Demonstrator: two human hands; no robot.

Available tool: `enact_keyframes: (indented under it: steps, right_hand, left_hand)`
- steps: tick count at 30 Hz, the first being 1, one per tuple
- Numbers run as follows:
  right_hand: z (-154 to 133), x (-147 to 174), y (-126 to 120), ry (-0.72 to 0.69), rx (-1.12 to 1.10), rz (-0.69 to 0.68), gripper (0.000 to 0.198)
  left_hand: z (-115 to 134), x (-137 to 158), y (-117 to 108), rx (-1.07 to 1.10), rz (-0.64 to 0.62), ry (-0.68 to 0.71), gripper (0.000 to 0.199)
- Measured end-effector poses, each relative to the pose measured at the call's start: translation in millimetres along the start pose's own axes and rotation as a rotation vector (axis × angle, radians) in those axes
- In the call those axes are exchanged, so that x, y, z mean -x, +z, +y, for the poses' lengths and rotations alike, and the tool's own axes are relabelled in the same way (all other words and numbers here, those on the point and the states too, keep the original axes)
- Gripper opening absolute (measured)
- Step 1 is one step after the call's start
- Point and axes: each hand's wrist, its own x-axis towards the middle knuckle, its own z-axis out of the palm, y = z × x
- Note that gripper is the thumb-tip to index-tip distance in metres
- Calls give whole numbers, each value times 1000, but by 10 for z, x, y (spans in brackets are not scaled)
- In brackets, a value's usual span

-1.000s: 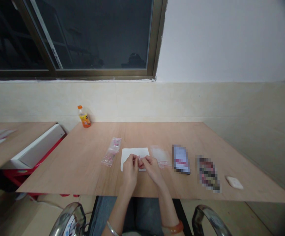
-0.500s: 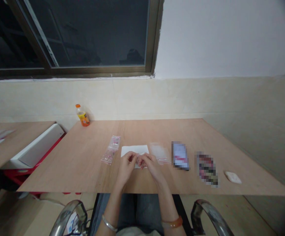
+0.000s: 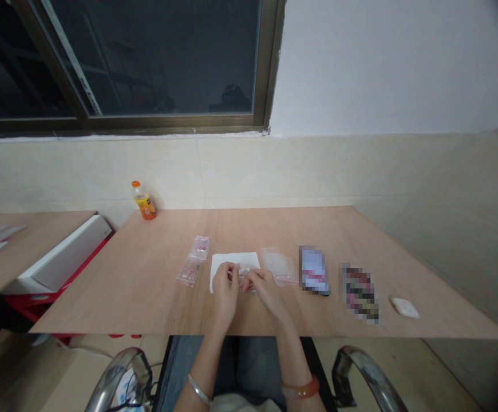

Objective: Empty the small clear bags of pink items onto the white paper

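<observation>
Over a white sheet of paper [image 3: 218, 261], my two hands work close together. Thumb and fingers of my left hand [image 3: 226, 289] are pinched at the left side of a small clear plastic bag [image 3: 244, 270]. On the other side, my right hand [image 3: 267, 289] grips the bag's lower right part, where something pinkish shows; its contents are too small to make out. To the right of the paper lie flat clear zip bags [image 3: 279, 264]. Two small clear bags with pink edges and little items inside [image 3: 189, 270] rest to the left.
A phone [image 3: 314, 272], a blurred-out dark item [image 3: 362, 294] and a whitish flat object [image 3: 404, 307] lie to the right on the wooden table [image 3: 146, 274]. An orange drink bottle [image 3: 145, 201] stands at the back left. Beyond the left edge is a white box [image 3: 66, 254].
My left hand has turned more upright and its fingers have shifted slightly, showing more of the clear bag. At the far left, part of another person's hand has appeared on the neighbouring table.
</observation>
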Motion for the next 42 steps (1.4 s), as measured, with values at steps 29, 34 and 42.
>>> enact_keyframes:
  steps: [29,34,42]
  right_hand:
    - [159,-105,-17,361,-563,-71,36]
    - [224,-152,-81,392,-704,-129,23]
    - [239,-151,-12,123,-683,117,43]
  left_hand:
    - [43,-142,-256,-384,-314,362,37]
    - [51,-129,-279,-333,-347,363,26]
    - [-54,-132,-126,461,21,-47,10]
